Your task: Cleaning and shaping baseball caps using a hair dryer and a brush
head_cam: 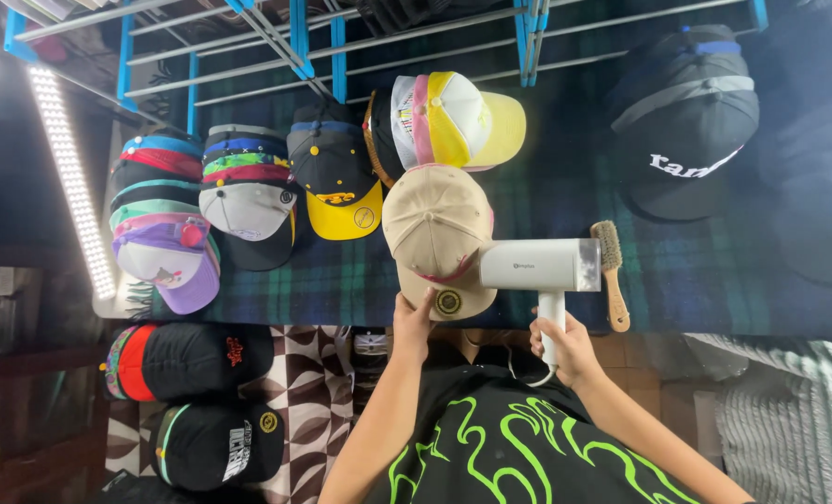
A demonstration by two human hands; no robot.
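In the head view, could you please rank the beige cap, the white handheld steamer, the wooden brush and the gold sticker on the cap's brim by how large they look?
1. Beige cap
2. White handheld steamer
3. Wooden brush
4. Gold sticker

All four lie at about the same distance from the camera, so the order is fairly safe.

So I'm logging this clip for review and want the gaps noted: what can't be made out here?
- Head view: the left hand has its fingertips tucked behind the brim of the beige cap.
- Head view: the handheld steamer covers that cap's right edge.
- Head view: the right hand wraps the steamer's handle, hiding it.
- Head view: the black cap is dim, details unclear.
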